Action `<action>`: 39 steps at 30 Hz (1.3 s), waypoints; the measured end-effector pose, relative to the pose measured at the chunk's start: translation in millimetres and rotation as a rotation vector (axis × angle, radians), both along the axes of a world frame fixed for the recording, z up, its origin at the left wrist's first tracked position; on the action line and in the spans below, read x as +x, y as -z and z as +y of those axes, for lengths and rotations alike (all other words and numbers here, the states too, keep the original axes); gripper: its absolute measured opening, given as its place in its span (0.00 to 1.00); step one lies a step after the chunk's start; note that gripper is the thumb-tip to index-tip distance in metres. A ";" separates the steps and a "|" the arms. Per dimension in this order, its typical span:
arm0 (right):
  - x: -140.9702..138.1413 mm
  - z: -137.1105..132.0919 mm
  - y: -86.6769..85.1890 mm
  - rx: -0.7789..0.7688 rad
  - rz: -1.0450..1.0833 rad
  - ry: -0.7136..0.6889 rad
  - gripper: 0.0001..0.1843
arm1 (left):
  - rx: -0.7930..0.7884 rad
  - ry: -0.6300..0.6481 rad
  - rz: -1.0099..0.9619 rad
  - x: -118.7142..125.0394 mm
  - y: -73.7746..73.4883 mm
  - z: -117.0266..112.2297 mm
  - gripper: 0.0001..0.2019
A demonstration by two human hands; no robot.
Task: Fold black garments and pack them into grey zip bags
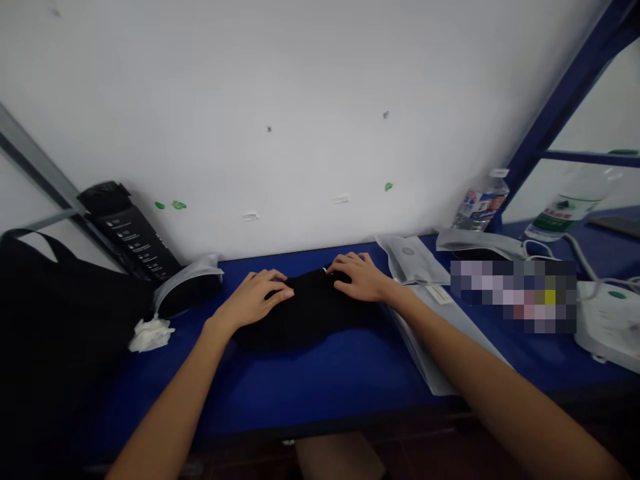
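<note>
While both bare hands lie palm-down on it, a folded bundle of black cloth sits near the back edge of the blue tabletop, just short of the white wall. The left hand and right hand cover its upper side with fingers lightly curved, close together; they seem to press rather than clench, though this view cannot rule out a pinch under the fingertips. The bundle lies just beside a flat grey plastic sleeve, so a careless sideways push could snag the cloth on it or drag it along. A crumpled white tissue and a clear bag with dark contents sit near the left hand, where a wide swing of the forearm could knock them. The dark cloth also hides its own creases, so an uneven edge or a slipped fold could easily go unnoticed.
</note>
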State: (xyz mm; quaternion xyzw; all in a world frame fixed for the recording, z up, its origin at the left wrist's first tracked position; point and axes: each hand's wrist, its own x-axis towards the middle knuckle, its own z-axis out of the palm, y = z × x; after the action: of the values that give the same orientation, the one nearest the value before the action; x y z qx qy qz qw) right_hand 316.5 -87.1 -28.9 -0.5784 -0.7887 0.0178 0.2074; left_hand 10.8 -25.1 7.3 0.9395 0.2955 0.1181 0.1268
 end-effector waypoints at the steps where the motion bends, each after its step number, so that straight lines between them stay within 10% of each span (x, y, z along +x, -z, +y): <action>1: -0.1 -0.5 -1.4 0.032 0.011 -0.008 0.18 | 0.019 -0.012 -0.025 -0.2 -1.5 -1.4 0.19; 7: 3.8 -11.9 -17.7 -0.365 0.230 -0.391 0.17 | -0.379 0.189 0.062 1.6 -11.6 -20.2 0.25; 13: 8.9 -18.6 -32.0 -0.598 0.252 -0.551 0.15 | -0.426 0.202 0.097 3.4 -14.2 -24.2 0.09; 19: -0.2 -4.3 -7.0 0.022 0.187 -0.123 0.25 | 0.018 -0.153 -0.078 0.9 -0.8 -4.9 0.21; 22: -0.9 3.7 10.1 0.078 0.050 0.019 0.23 | 0.108 -0.300 0.035 0.5 11.6 1.6 0.31; 31: -1.9 -6.9 -8.6 0.221 0.205 -0.144 0.26 | -0.106 -0.522 0.039 -29.5 1.0 9.7 0.43; 39: -65.4 -20.0 3.6 -0.035 0.076 -0.443 0.25 | -0.291 -0.601 0.184 -52.5 -24.2 1.6 0.36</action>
State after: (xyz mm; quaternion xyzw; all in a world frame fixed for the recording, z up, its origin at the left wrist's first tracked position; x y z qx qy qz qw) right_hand 251.1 -107.1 -32.6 -0.3933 -0.8878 0.0982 0.2179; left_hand -41.7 -23.6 31.4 0.7893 0.5828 0.0217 0.1918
